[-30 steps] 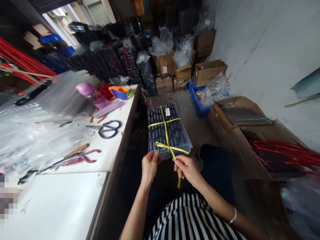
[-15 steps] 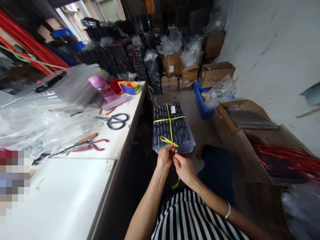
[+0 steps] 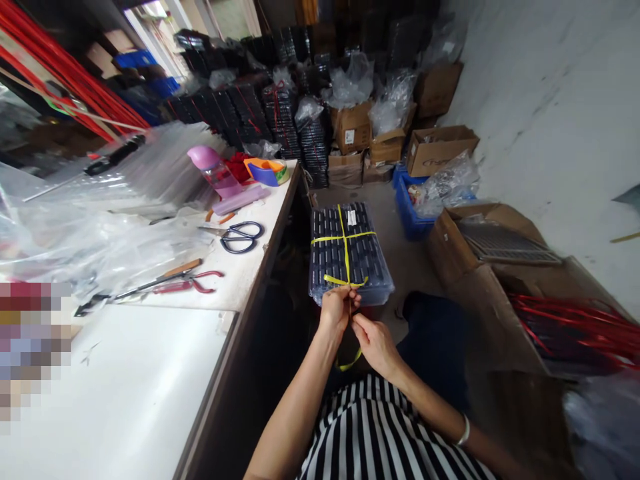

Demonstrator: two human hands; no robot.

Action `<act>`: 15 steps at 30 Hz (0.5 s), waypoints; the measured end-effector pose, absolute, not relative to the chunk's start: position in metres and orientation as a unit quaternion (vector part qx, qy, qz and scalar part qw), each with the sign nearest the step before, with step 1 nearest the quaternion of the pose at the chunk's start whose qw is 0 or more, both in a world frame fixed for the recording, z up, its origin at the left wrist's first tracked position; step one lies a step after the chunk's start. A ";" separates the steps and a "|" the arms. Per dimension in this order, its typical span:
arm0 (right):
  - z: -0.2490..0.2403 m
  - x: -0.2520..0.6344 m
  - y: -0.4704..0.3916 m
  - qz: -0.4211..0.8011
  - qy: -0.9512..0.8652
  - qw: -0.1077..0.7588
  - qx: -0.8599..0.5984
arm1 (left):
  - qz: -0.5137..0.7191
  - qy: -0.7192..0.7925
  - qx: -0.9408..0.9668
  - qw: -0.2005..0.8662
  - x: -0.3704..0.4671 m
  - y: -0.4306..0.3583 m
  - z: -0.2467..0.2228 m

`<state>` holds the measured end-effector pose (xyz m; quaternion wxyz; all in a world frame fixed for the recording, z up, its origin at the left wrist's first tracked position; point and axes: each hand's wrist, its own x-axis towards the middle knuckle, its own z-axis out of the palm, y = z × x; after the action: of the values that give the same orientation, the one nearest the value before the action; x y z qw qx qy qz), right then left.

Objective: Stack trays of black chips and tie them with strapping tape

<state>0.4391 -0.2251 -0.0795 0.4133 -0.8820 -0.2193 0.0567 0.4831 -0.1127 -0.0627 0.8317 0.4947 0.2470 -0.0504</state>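
Observation:
A stack of clear plastic trays [image 3: 383, 293] filled with rows of dark parts sits before me, a white label on top. A yellow strap [image 3: 346, 250] crosses over it, with a short loose end near the front edge. At that edge my left hand [image 3: 336, 310] is closed, pinching the strap. Slightly lower and to the right, my right hand [image 3: 377, 341] is closed on the strap's free length, which hangs in a curve below. The strap between my fingers is mostly hidden.
On the white worktable [image 3: 145, 373] at left lie scissors [image 3: 241, 237], red-handled pliers [image 3: 187, 283], a pink bottle [image 3: 215, 172], a tape dispenser [image 3: 267, 171] and plastic sheets. Cardboard boxes [image 3: 493, 293] and a blue crate [image 3: 413, 210] stand at right. Stacked dark trays fill the back.
My right hand has moved down, slightly away from my left hand, drawing the strap along. The loop on top of the stack has become a flatter loose end. The view has shifted slightly.

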 end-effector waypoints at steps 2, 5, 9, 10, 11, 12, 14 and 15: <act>-0.082 0.444 -0.233 0.070 -0.210 0.424 -0.878 | -0.036 0.224 0.560 0.797 0.476 -0.105 -0.063; -0.085 0.451 -0.244 0.096 -0.186 0.442 -0.872 | 0.037 0.204 0.668 0.715 0.466 -0.085 -0.061; -0.083 0.458 -0.244 0.120 -0.150 0.465 -0.864 | 0.159 0.150 0.760 0.612 0.464 -0.061 -0.055; -0.081 0.461 -0.240 0.116 -0.143 0.470 -0.863 | 0.166 0.125 0.776 0.596 0.466 -0.058 -0.053; -0.078 0.465 -0.235 0.108 -0.137 0.474 -0.863 | 0.162 0.099 0.790 0.584 0.468 -0.055 -0.051; -0.075 0.469 -0.229 0.099 -0.131 0.477 -0.863 | 0.151 0.073 0.801 0.574 0.471 -0.054 -0.050; -0.069 0.478 -0.218 0.080 -0.120 0.480 -0.865 | 0.124 0.032 0.818 0.561 0.477 -0.050 -0.047; -0.067 0.483 -0.213 0.071 -0.116 0.479 -0.867 | 0.112 0.018 0.823 0.557 0.479 -0.048 -0.045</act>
<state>0.4829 -0.2129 -0.0671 0.4792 -0.8671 -0.1162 0.0711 0.4792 -0.0485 -0.0449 0.5573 0.8225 0.0181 0.1120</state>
